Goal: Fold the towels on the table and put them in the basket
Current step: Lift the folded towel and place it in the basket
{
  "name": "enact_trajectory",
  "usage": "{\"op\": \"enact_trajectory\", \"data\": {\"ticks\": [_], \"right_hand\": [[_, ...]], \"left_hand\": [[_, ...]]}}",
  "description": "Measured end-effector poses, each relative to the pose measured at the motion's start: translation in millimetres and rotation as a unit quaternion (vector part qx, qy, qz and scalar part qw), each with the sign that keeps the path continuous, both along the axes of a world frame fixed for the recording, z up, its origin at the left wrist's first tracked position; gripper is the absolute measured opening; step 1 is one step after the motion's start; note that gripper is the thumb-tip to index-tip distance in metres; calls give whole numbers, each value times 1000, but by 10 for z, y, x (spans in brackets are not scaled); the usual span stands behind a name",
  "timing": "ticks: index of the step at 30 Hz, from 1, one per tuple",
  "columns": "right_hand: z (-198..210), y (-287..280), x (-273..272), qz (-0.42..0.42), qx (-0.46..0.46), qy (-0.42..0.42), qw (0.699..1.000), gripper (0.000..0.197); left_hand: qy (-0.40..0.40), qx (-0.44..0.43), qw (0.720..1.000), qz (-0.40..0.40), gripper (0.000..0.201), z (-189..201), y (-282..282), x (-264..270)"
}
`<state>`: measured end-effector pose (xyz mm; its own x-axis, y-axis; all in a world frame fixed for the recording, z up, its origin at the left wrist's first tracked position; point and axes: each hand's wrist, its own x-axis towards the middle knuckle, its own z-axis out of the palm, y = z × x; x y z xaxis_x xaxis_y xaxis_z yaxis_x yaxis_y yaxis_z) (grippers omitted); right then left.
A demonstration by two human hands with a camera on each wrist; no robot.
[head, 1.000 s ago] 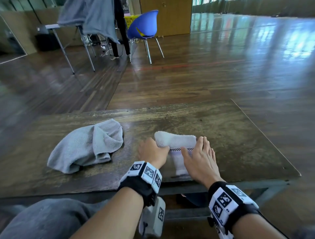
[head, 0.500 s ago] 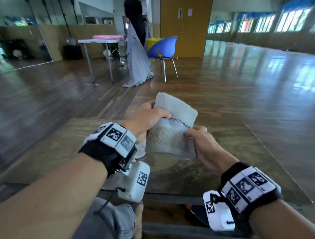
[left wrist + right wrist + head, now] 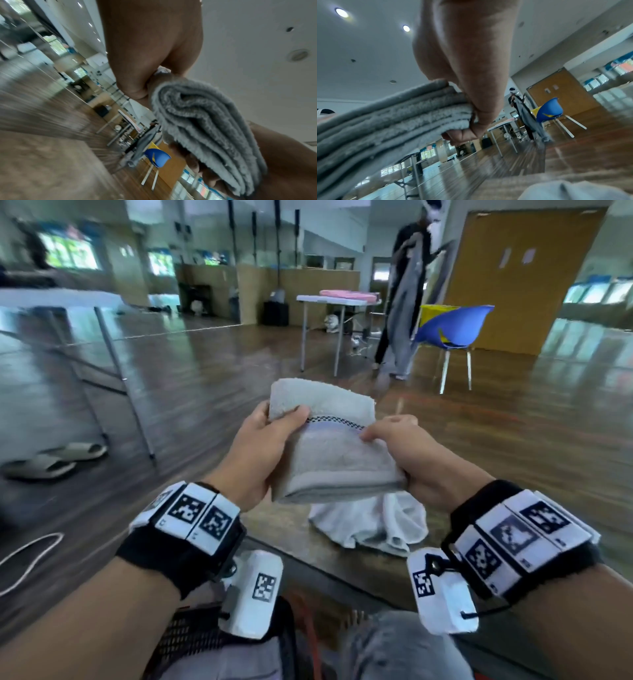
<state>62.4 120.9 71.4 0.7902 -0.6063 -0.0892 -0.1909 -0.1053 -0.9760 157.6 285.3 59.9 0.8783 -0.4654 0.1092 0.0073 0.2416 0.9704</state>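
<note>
A folded pale grey towel [image 3: 329, 453] with a checkered band is up in the air in front of me. My left hand [image 3: 274, 440] grips its left side, thumb on top. My right hand [image 3: 397, 453] pinches its right edge. The left wrist view shows the towel's stacked layers [image 3: 205, 128] end on, and the right wrist view shows the layers [image 3: 393, 121] under my thumb. A second towel [image 3: 376, 525], whitish and crumpled, lies on the wooden table [image 3: 294, 542] just below my hands, also at the bottom of the right wrist view [image 3: 573, 189]. A black mesh object [image 3: 191, 635] sits by my knees.
A pair of slippers [image 3: 54, 460] and a white cable [image 3: 27, 559] lie on the floor to the left. A folding table [image 3: 68, 299] stands at the left. Farther off, a person [image 3: 404, 302] holds a grey cloth beside a blue chair [image 3: 455, 330] and a white table [image 3: 339, 299].
The folded towel was pressed flat on the table; both hands have lifted it into the air. My view has swung left, and the crumpled towel now lies under my hands.
</note>
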Motion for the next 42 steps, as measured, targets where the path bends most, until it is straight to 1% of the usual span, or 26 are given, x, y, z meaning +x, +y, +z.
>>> {"op": "enact_trajectory", "data": {"ticks": [2,3,6,8,10,11,14,17,19,23,26,27,29,31,32,35,39,42], "right_hand": [[-96,233,258,40,8,9,999,32],[-159,341,377,57,5,15,998,27],[-373,684,701,88,-8,15,996,32],[-580,922,868,98,-8,9,995,37],[-832,1152,992,108,2,35,994,45],[-968,1255,1033,117,4,52,992,45],[-1444,1519,1094,150,-10,89,985,37],[-1932,1729,1062,186,4,119,975,26],[-2253,1812,1032,205,23,144,968,22],[-2875,1813,930,214,18,218,952,22],[-3339,1709,771,223,33,293,929,20],[-3475,1681,718,223,45,315,921,19],[-3702,1631,635,222,61,353,907,23],[-3880,1574,607,217,67,380,897,29],[-3951,1542,607,217,67,393,891,32],[-4108,1487,639,228,58,420,877,43],[-4195,1468,676,239,25,430,870,57],[-4208,1528,691,267,-10,442,856,62]], "left_hand": [[11,-2,1000,16,30,-134,291,138],[15,1,1000,24,31,-214,427,198],[27,24,997,73,33,-479,833,373],[50,45,992,104,32,-695,1086,479],[88,72,986,123,30,-952,1316,571],[107,95,981,129,29,-1094,1424,609],[147,186,962,139,30,-1554,1705,671],[183,245,942,137,27,-1987,1913,669],[207,283,927,134,27,-2276,2003,670],[231,365,895,110,38,-2934,2037,672],[236,401,880,99,47,-3432,1944,592],[236,405,879,93,49,-3586,1904,562],[228,421,876,62,43,-3871,1814,488],[212,458,862,31,32,-4098,1703,418],[208,470,858,16,29,-4196,1642,389],[229,485,844,-12,25,-4372,1508,335],[216,506,835,-15,38,-4445,1345,325],[208,533,818,-58,45,-4462,1258,368]]}}
